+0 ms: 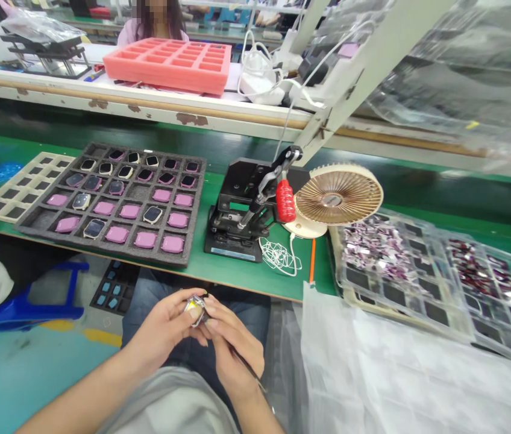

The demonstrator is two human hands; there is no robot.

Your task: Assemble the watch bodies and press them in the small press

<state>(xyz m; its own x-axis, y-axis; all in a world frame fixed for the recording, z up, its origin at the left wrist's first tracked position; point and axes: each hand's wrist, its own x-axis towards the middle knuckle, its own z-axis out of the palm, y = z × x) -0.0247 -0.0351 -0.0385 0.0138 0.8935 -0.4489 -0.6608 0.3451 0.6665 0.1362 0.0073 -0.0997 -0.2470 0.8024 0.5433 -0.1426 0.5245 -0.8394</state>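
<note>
Above my lap, my left hand (181,316) is closed around a small watch case (196,307) with a silvery rim and a yellow patch inside. My right hand (237,337) is pressed close against the case's right side. A thin dark tool like tweezers (247,366) runs through its fingers, with the rear end pointing down toward the wrist. Fingers hide the tool's tip. On the bench ahead lies a dark grey foam tray (140,191) bearing several watch bodies with dark screens and several pink watch pieces (117,234).
A black hand press (237,211) with a red grip (285,201) stands mid-bench beside a round fan (339,196). Clear trays (445,283) of small parts lie at right. An orange foam tray (169,66) sits on the shelf. People are at left and behind.
</note>
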